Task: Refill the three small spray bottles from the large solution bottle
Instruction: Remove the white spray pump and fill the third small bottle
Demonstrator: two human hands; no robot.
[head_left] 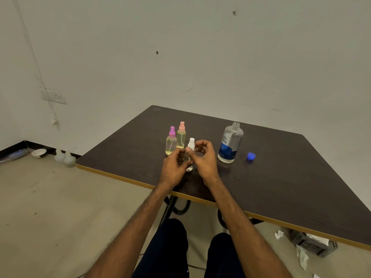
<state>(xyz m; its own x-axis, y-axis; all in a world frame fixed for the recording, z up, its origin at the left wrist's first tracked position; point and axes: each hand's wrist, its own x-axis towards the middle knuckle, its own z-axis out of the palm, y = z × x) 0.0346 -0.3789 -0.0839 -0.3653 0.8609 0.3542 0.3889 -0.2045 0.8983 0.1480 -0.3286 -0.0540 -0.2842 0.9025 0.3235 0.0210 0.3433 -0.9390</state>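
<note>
A: Where is the white-capped spray bottle [191, 145]?
B: Upright between both hands, above the near part of the tabletop [281, 177]. The left hand [173, 166] grips its lower body; the right hand [205, 157] pinches its collar below the cap.
A: And the others?
B: The purple-capped spray bottle [171, 142] and pink-capped spray bottle [181, 136] stand just behind, to the left. The large solution bottle [230, 144] stands uncapped to the right, with the blue cap [251, 156] beside it.

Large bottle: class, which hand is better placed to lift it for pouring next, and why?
Probably right. The large bottle stands uncapped just right of the right hand, with nothing between them. The left hand is on the far side of the white-capped bottle, which both hands hold.
</note>
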